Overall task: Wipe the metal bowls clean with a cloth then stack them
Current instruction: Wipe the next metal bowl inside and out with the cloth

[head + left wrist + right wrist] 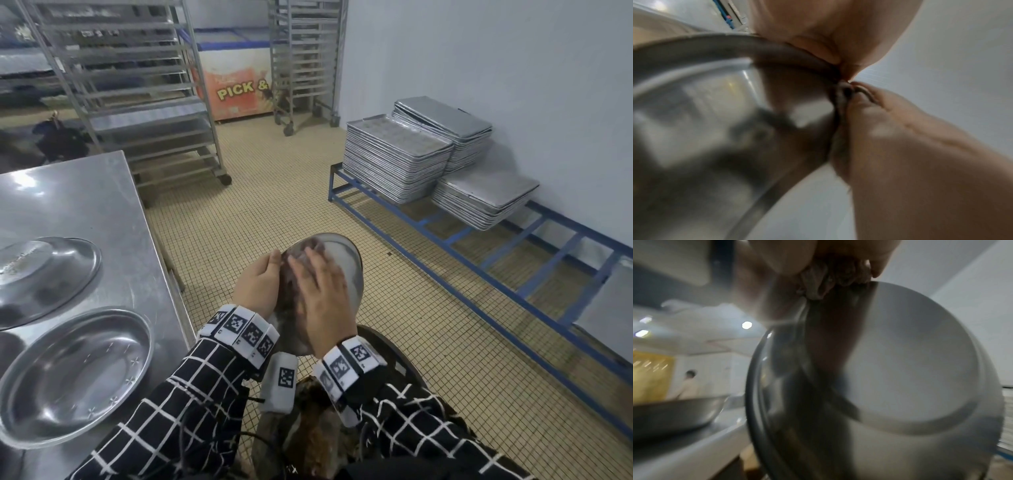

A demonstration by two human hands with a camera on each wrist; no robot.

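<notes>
While the left hand [257,287] grips the bowl [346,260], the right hand [323,301] presses the cloth [291,291].

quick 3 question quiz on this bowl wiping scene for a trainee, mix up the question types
1. True or false: the bowl being wiped rests flat on the steel table.
2. Multiple choice: what does the right hand press against the held bowl? A) a sponge B) a cloth C) a scraper
3. Fill in: ___ other bowls lie on the table, the near bowl and the far bowl.

Key:
1. False. It is held tilted in the air, over the tiled floor, with the left hand gripping its rim.
2. B
3. Two, side by side, not yet stacked.
</notes>
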